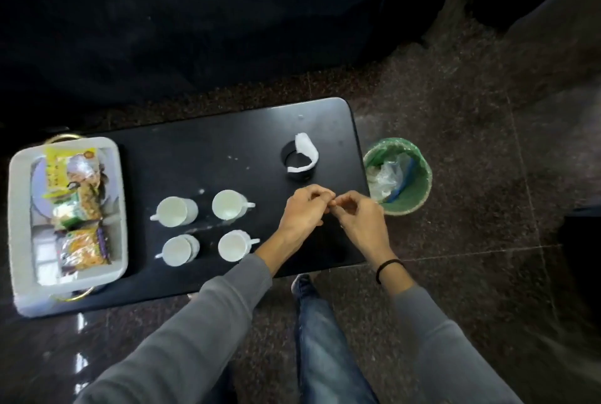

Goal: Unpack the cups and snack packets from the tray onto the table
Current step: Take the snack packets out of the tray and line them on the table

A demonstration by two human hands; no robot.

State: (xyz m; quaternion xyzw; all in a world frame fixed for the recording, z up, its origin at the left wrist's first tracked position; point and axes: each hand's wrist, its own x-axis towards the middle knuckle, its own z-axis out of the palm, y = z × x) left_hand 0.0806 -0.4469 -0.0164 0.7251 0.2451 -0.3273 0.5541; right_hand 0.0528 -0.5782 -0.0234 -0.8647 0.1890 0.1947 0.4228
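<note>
Four white cups stand on the black bench (227,143) in a square. The back two are one cup (177,211) on the left and one cup (229,204) on the right. The front two are one cup (178,250) on the left and one cup (234,245) on the right. All four stand up straight and look empty.

The white tray (19,208) sits on the left end of the bench. The snack packets (76,182) lie inside it in a pile, yellow and green ones.

The left hand (300,208) and the right hand (357,218) meet over the right part of the bench. Their fingers (317,195) are curled, and the tips touch each other. They may be pinching some tiny thing between them, but it is too small to tell. The hands are just to the right of the cups and touch none of them. The tray and the packets are well apart from the hands.

Behind the hands stands a black round holder (297,176) with a white strip (307,151) draped over it. A green bin (419,182) stands on the floor just past the right end of the bench.
</note>
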